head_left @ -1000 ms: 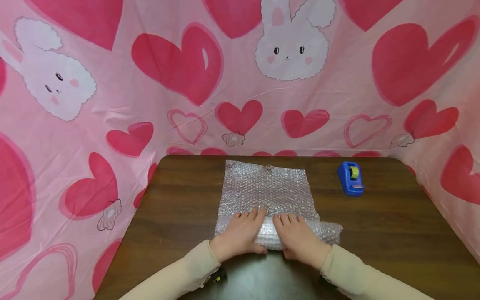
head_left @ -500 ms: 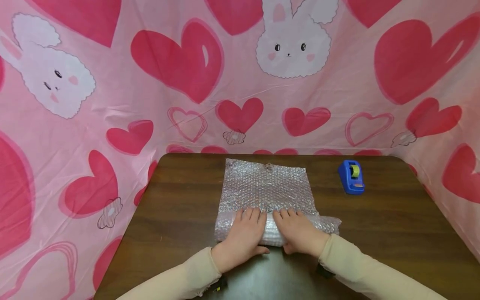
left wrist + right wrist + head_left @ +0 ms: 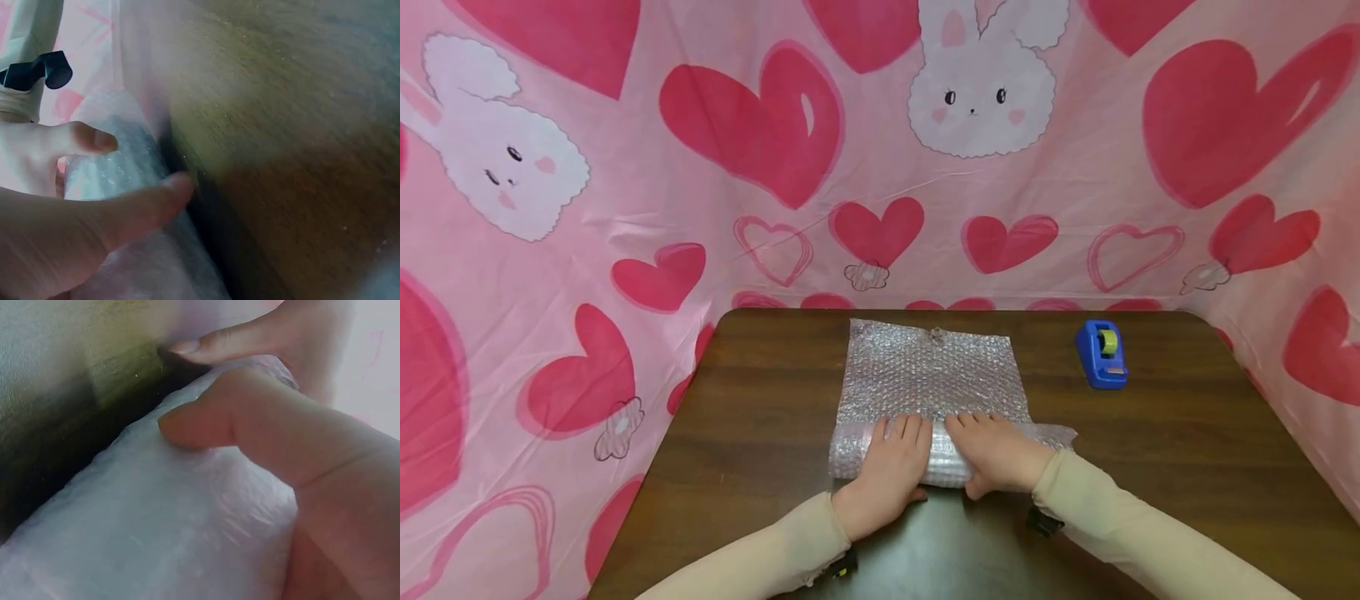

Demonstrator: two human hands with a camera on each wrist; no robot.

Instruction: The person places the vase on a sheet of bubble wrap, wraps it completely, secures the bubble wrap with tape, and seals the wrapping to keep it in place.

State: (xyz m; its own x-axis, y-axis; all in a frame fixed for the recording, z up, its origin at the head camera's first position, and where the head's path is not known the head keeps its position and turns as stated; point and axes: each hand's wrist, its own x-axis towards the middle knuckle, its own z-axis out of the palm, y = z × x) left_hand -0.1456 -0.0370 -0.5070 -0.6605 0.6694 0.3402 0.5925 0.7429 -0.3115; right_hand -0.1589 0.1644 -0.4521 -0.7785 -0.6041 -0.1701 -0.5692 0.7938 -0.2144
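Head view, roll (image 3: 948,460): bubble wrap, lying crosswise on the table (image 3: 745,433) at the near end of its flat sheet (image 3: 932,375).
Head view, hands: my left hand (image 3: 891,467) and right hand (image 3: 1000,450) grip the roll side by side, fingers over the top, thumbs on the near side.
Head view, dispenser (image 3: 1102,357): blue, right of the sheet, well apart.
Left wrist view, thumb: lies across the roll; tip blurred.
Right wrist view, thumb: bent, its tip against the wrap.
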